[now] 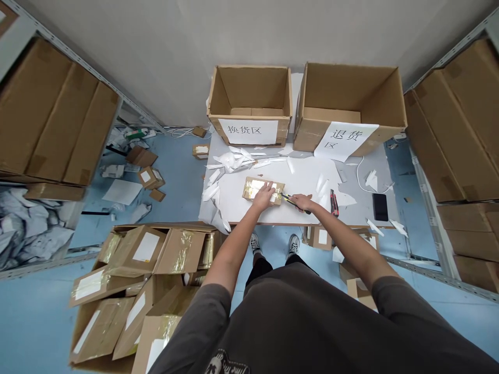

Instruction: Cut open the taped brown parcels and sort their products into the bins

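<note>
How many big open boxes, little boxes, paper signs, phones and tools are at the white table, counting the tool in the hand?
Big open boxes: 2
Little taped box: 1
Paper signs: 2
Phone: 1
Tools, one in the right hand, one red and black: 2
Total: 8

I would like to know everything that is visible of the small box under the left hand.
The small box is long, low and brown, apparently cardboard, with shiny tape and a white label on top. It looks closed and lies flat on the table, slightly skewed. The left hand rests on it; the knife meets its right end.
</note>
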{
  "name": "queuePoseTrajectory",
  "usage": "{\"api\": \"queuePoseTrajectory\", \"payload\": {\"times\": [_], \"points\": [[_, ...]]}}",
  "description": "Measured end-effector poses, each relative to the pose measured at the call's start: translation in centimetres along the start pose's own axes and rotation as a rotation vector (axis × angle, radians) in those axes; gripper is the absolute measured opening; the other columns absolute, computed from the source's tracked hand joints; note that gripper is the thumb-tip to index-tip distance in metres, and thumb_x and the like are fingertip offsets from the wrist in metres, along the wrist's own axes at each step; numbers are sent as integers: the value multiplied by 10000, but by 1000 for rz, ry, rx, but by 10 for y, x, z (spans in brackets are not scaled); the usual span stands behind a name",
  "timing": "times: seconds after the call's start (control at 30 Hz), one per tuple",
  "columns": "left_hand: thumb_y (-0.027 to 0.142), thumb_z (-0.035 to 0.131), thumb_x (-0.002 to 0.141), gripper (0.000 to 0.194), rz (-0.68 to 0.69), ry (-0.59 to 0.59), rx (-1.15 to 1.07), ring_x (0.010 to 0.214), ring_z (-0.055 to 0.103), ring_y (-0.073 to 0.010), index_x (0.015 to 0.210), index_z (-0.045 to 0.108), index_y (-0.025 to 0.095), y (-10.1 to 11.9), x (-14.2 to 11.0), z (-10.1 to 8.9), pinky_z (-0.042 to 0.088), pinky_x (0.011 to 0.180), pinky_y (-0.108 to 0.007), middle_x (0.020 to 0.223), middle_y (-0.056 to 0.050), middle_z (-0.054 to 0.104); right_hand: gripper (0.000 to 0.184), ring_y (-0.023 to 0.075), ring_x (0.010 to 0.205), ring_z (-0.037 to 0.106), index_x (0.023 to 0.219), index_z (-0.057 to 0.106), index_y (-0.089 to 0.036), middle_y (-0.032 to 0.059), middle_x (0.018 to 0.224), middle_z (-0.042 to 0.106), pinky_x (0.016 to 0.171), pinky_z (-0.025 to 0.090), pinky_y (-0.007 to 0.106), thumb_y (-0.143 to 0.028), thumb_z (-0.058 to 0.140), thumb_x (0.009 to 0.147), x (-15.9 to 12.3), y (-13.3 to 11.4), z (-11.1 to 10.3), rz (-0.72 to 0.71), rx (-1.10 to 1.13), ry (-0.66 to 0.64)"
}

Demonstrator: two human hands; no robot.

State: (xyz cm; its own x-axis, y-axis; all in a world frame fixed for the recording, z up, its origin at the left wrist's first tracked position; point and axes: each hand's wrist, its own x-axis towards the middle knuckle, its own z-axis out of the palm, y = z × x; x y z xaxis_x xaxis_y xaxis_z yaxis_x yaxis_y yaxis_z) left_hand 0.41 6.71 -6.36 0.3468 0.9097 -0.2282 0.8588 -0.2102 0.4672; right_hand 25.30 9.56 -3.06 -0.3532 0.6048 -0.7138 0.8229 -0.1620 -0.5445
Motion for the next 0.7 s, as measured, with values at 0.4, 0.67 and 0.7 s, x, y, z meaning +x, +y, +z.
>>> {"api": "queuePoseTrajectory", "payload": {"times": [0.4,0.67,0.7], "points": [[162,913,714,645,-24,-15,-19,1647,232,-365,1261,575,215,2,0,0,362,1300,-515,1734,-174,351,362,119,398,499,843,462,-245,-59,574,559,480,431,224,-465,401,1124,-10,9,20,0,230,6],[134,914,699,638,-16,-34,-7,1642,251,-367,1238,585,220,3,0,-2,396,1279,-524,1741,-161,341,354,132,426,505,891,492,-243,-48,606,572,522,439,242,-472,371,1132,-16,7,21,-15,178,12],[140,916,700,629,-14,-33,-9,1642,253,-368,1231,588,222,3,0,-2,396,1279,-530,1741,-159,341,358,138,434,511,903,507,-242,-43,607,575,536,445,247,-473,361,1134,-16,6,20,-18,152,22]]}}
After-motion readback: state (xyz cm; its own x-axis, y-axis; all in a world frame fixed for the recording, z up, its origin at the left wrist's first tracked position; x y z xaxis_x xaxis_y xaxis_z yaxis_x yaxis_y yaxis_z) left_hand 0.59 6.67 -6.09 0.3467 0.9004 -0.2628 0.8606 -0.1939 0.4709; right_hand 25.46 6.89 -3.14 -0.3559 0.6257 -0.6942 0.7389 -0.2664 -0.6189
